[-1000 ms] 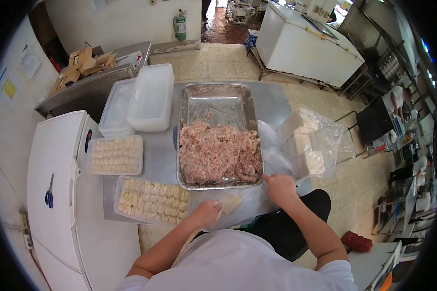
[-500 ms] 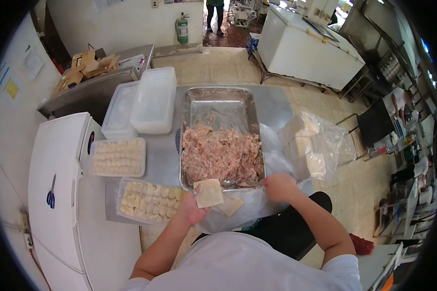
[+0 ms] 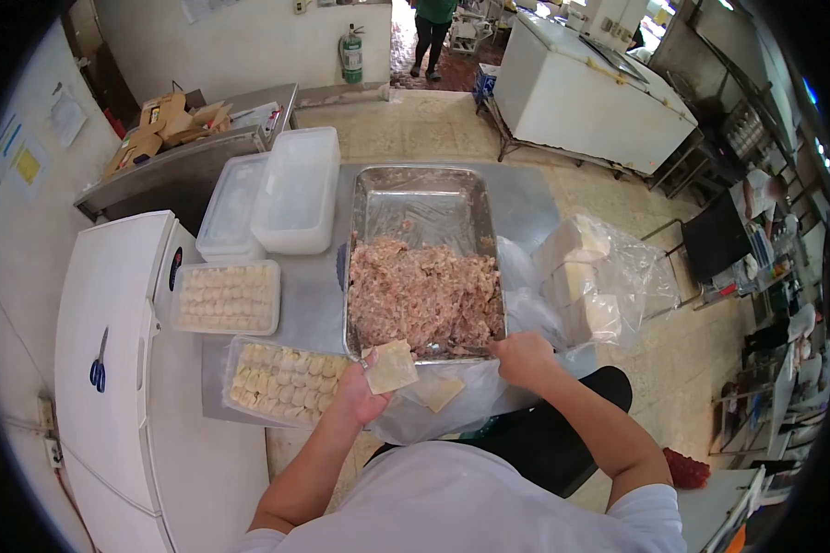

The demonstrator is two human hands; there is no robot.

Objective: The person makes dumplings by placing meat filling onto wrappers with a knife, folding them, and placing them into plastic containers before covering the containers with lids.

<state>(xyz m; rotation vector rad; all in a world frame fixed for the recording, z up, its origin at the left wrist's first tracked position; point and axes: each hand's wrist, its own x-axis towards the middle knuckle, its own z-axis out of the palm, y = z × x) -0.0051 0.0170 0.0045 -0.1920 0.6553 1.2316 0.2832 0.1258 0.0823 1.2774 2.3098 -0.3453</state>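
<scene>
From my head camera, two clear containers [image 3: 275,300] left of the tray [image 3: 418,217] hold rows of plump, pale pieces [image 3: 286,378], which I judge to be done; mince [image 3: 424,295] fills the tray's near half on the tabletop [image 3: 526,198], and bagged wrapper stacks [image 3: 576,281] sit to the right, so plenty looks left. My left hand [image 3: 364,399] is turned palm up at the tray's near edge, holding a square wrapper [image 3: 393,367] with no filling visible on it; a loose square [image 3: 444,394] lies just beside, on the plastic [image 3: 401,422]. My right hand [image 3: 526,359] is curled closed at the tray's near right corner, forearm [image 3: 599,417] angled forward; whether it grips anything I cannot tell
</scene>
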